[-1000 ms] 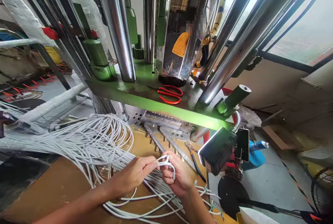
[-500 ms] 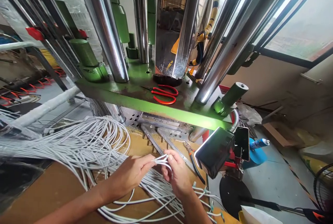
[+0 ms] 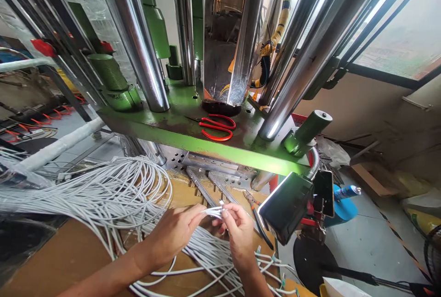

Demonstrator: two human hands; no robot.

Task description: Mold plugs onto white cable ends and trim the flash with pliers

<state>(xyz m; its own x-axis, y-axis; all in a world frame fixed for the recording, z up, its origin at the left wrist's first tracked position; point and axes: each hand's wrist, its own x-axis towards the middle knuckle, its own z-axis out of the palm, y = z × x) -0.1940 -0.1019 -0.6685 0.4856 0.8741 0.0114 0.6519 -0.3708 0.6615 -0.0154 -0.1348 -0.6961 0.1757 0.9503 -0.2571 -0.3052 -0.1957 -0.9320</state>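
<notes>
My left hand (image 3: 175, 230) and my right hand (image 3: 237, 233) meet over a tan board (image 3: 69, 251), both pinching a short stretch of white cable (image 3: 214, 211) between thumbs and fingertips. Its ends are hidden by my fingers. A large bundle of white cables (image 3: 113, 193) runs from the left, under my wrists, and loops toward the lower right. Just past my right hand lie black-handled pliers (image 3: 257, 214) on the board, not touched.
Above my hands sits a perforated steel mould plate (image 3: 213, 166) under a green press bed (image 3: 193, 124) with thick chrome columns (image 3: 136, 35). Red-handled scissors (image 3: 217, 127) lie on the bed. A black device with a phone (image 3: 287, 207) stands at the right.
My hands have drawn closer together and the white cable loop has tightened into a short, nearly flat stretch between my fingers. The view has shifted slightly.
</notes>
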